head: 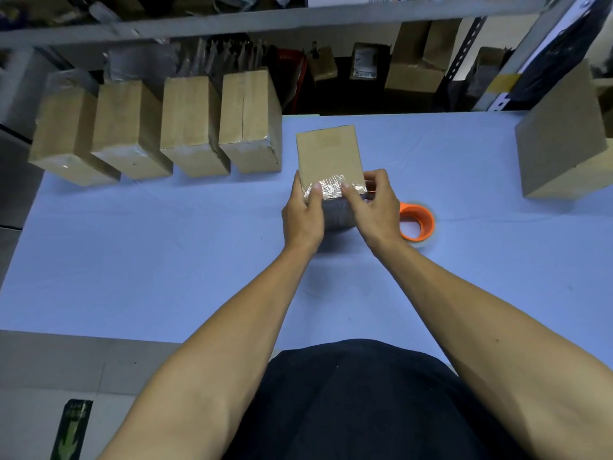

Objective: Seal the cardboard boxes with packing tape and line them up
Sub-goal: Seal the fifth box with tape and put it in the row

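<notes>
The blue table [166,260] carries cardboard boxes [189,127] and an orange tape roll [416,224].

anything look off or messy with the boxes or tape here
Mostly tidy. The clear tape on the near edge of the held box is wrinkled, not flat. The leftmost box in the row sits slightly skewed to its neighbours.

Dim, bluish cast overall. Soft shadows under hands on table [166,260]. Glare on clear tape [326,189] at box edge. Far shelves [298,21] dark, blurry. Wide-angle bending at edges.
</notes>
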Demonstrator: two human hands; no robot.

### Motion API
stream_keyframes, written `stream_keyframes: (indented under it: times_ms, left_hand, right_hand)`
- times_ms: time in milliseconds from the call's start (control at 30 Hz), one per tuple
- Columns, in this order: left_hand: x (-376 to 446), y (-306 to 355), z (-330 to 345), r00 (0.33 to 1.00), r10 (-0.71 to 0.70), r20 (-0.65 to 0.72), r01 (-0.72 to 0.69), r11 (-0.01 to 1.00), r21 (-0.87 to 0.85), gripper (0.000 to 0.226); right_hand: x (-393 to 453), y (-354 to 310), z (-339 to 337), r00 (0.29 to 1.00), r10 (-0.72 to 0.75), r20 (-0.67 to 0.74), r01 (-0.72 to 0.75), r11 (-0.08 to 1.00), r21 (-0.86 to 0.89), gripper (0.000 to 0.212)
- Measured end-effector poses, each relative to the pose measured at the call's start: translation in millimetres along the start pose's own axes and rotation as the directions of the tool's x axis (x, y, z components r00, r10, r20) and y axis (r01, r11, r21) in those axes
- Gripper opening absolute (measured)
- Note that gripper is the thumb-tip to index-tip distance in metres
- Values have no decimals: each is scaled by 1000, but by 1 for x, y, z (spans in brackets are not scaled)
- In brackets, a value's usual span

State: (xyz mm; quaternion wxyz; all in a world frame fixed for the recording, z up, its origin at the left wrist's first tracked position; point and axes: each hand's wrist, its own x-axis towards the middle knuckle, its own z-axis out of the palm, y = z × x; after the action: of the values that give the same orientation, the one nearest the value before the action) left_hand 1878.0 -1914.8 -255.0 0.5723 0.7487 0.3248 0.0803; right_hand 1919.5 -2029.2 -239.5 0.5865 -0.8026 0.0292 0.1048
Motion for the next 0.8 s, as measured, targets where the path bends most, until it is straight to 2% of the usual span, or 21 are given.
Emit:
stream_keyframes:
  times_ms: [100,200,300,367,467,533,600,800]
  left_hand:
    - [3,0,-1,999,-45,9,46,994,-94,55]
    - [5,0,-5,996,-70,61,80,980,-181,60]
    - [4,3,-7,995,-60,84,73,984,-161,56]
    - [5,6,-12,993,-66,100,81,984,-156,46]
    - [10,19,-24,991,-86,103,106,972,-207,34]
    - [12,29,-35,987,-122,104,144,959,-244,34]
    - [12,33,-45,979,-142,144,175,952,-251,36]
    - [-1,0,-40,951,-220,215,265,942,-206,16]
  right_hand:
    - [5,2,-4,999,32,-16,-30,992,121,13]
    - [8,4,-6,999,39,12,-41,979,200,5]
    - [8,5,-12,997,33,66,-46,979,199,14]
    - [7,4,-19,986,4,165,-30,988,154,26]
    - [9,-7,-26,942,-133,309,130,991,30,43]
    - [11,-19,-23,941,-161,297,146,987,73,49]
    - [14,-26,-20,952,-115,284,90,991,101,44]
    - [1,-1,-7,932,78,355,-81,997,-8,31]
